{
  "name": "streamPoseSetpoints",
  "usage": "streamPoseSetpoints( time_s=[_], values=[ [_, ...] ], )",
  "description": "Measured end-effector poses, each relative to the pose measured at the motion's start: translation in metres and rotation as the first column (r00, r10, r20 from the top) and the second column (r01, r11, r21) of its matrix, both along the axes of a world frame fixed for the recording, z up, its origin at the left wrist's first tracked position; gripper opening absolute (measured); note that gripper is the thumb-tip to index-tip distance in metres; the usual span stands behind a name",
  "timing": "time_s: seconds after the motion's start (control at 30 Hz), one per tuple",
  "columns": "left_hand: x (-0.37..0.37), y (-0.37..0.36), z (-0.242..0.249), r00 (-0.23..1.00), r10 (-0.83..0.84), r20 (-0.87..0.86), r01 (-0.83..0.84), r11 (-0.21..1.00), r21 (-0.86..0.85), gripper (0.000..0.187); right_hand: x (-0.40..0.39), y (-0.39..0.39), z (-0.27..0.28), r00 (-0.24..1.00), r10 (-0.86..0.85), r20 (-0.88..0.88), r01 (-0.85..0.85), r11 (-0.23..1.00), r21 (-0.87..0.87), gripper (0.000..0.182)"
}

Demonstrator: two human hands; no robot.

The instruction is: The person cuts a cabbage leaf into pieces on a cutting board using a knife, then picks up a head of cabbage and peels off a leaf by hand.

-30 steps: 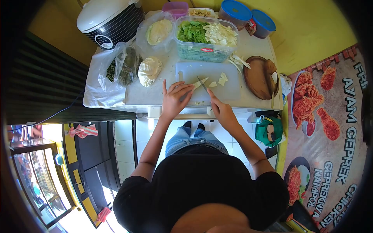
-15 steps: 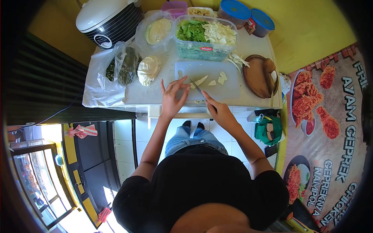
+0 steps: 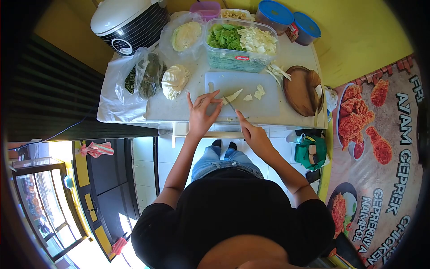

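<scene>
A white cutting board [image 3: 264,106] lies near the front edge of the table, with several pale cabbage pieces [image 3: 259,92] on it. My right hand [image 3: 255,133] is closed around the handle of a knife [image 3: 229,102], whose blade points up and left beside a long cabbage strip [image 3: 233,95]. At the board's left side is my left hand [image 3: 202,112], its fingers stretched out and apart, tips close to the blade and strip. Whether those fingertips touch the strip is hard to tell. A cut cabbage head [image 3: 175,81] sits left of the board.
Behind the board stands a clear container [image 3: 242,62] of chopped greens and cabbage. A wooden mortar [image 3: 298,92] is at the right, plastic bags [image 3: 145,76] at the left. Blue-lidded tubs [image 3: 277,12] and a rice cooker [image 3: 127,27] stand at the back.
The knife and right hand have shifted slightly down toward the table's front edge. My left hand stays by the cabbage strip. The whole view has shifted a little.
</scene>
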State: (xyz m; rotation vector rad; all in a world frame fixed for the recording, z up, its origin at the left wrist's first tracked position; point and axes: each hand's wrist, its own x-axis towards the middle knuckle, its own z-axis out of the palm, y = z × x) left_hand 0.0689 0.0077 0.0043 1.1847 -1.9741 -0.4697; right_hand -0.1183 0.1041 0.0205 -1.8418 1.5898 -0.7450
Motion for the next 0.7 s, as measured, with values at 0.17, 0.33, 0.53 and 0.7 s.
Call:
streamPoseSetpoints(
  time_s=[0.17,0.33,0.53,0.7],
  values=[
    [0.004,-0.001,0.010,0.996,-0.053,-0.066,0.056,0.997,0.049,0.038,-0.014,0.011,0.009,0.980,-0.069,0.187,0.033,0.981,0.189,0.049],
    [0.015,-0.020,0.022,0.966,-0.221,0.134,0.206,0.972,0.112,0.034,-0.024,0.006,0.019,0.919,-0.190,0.345,0.127,0.973,0.195,0.047],
    [-0.027,-0.054,0.024,0.836,-0.503,0.220,0.519,0.855,-0.018,0.038,-0.041,0.003,0.020,0.851,-0.303,0.428,0.250,0.952,0.176,0.046],
    [-0.071,-0.076,0.013,0.694,-0.661,0.283,0.697,0.716,-0.038,0.053,-0.056,0.002,0.022,0.802,-0.370,0.470,0.312,0.929,0.200,0.044]
  ],
)
